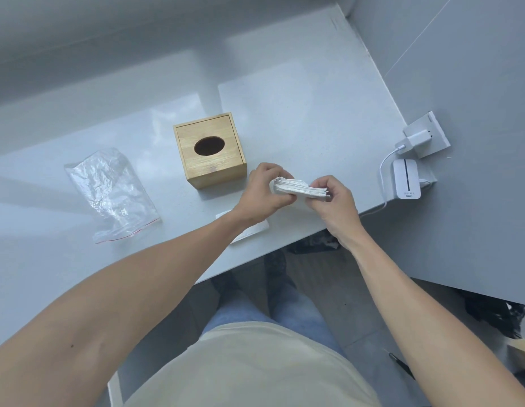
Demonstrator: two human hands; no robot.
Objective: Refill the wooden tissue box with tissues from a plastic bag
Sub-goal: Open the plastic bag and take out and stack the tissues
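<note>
Centre right: left hand (pixel 262 190) and right hand (pixel 334 205) grip a tissue stack (pixel 299 189) between them above the grey counter (pixel 299 98). Wooden tissue box (pixel 210 151) just left, lid on. Empty plastic bag (pixel 111 192) flat, far left. White charger (pixel 406 179) at right edge.

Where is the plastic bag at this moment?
In the head view the plastic bag lies flat on the counter, left of the wooden tissue box, untouched by either hand.

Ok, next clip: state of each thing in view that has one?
wooden tissue box: lid closed, upright, nothing showing in its opening.
plastic bag: empty, lying flat.
tissue stack: lifted, held by both hands.
left hand: gripping stack.
right hand: gripping stack.
charger: plugged in.
</note>
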